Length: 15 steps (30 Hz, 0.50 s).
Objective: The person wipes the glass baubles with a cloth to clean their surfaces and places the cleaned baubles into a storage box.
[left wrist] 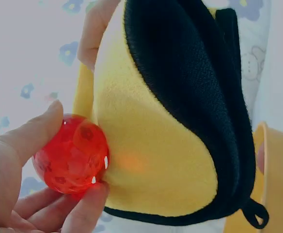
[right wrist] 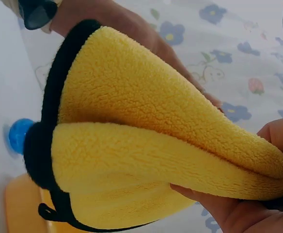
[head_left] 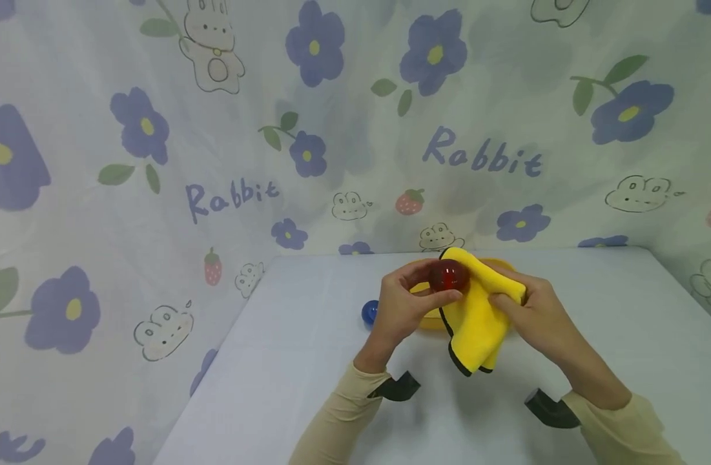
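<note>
Right hand [head_left: 538, 316]: fingers pinching yellow cloth [head_left: 483, 323] | left hand [head_left: 400, 300]: grasping red ball [head_left: 449, 276] above table [head_left: 274, 361], apparently against cloth | hanging loop [left wrist: 248, 209]: I see it in wrist views only | blue ball [head_left: 369, 312]: head, right-wrist only

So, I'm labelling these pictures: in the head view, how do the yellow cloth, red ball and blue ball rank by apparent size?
1. Yellow cloth
2. Red ball
3. Blue ball, partly hidden
The red ball looks nearer the camera, so the balls' true size order is unsure.
</note>
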Each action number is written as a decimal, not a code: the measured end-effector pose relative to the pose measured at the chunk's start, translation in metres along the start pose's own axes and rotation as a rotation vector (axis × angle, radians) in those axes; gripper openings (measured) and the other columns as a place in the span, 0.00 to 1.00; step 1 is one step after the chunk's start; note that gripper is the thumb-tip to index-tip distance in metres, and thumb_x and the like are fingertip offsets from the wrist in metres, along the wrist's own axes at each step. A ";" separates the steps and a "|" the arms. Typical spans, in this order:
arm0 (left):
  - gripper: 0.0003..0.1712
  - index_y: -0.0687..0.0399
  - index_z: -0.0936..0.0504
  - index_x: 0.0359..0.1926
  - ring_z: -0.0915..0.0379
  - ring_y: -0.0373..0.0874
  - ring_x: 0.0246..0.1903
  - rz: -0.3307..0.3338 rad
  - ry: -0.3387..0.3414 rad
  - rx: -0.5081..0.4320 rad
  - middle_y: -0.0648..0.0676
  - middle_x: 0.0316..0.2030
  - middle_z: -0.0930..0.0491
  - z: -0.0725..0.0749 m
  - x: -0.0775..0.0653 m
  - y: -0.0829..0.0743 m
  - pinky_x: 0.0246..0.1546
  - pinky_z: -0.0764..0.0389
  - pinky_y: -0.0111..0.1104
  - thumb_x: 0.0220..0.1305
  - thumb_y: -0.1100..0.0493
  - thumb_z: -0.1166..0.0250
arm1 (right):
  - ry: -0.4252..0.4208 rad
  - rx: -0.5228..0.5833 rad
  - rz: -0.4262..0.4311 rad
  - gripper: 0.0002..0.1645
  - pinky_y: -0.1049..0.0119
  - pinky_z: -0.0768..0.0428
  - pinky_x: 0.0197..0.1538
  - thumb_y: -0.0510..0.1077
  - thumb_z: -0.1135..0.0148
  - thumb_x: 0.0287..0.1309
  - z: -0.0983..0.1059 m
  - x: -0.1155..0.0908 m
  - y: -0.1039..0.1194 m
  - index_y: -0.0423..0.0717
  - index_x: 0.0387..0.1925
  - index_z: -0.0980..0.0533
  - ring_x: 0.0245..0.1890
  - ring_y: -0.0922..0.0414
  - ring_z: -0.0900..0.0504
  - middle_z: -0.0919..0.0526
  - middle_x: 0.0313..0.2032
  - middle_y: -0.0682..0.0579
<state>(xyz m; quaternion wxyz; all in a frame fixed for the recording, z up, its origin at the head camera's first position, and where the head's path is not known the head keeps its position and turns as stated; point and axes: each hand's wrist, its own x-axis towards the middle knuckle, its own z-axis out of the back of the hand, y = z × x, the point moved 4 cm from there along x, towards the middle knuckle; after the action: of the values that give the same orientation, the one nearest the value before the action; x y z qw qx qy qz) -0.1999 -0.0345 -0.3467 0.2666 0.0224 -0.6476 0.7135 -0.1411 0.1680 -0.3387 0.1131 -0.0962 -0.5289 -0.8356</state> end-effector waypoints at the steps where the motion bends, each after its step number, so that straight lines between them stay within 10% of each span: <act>1: 0.29 0.51 0.17 0.61 0.16 0.44 0.55 -0.002 -0.001 -0.003 0.56 0.56 0.14 0.001 0.000 0.001 0.52 0.12 0.35 0.59 0.54 0.22 | 0.002 0.003 0.007 0.31 0.70 0.16 0.34 0.37 0.45 0.72 0.001 0.000 0.000 0.40 0.74 0.32 0.35 0.57 0.22 0.20 0.58 0.35; 15: 0.29 0.52 0.16 0.62 0.16 0.45 0.56 0.052 0.042 0.035 0.55 0.56 0.13 0.006 0.015 0.019 0.54 0.12 0.36 0.58 0.59 0.22 | -0.220 0.102 -0.030 0.31 0.78 0.17 0.40 0.42 0.47 0.77 0.054 -0.001 -0.015 0.50 0.77 0.36 0.41 0.62 0.22 0.24 0.55 0.67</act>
<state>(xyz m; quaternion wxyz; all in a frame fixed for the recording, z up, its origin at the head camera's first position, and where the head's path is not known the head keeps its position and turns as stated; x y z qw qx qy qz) -0.2229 -0.0353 -0.3571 0.2613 -0.0046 -0.6295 0.7317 -0.1425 0.2231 -0.3294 0.0466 -0.1737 -0.5811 -0.7937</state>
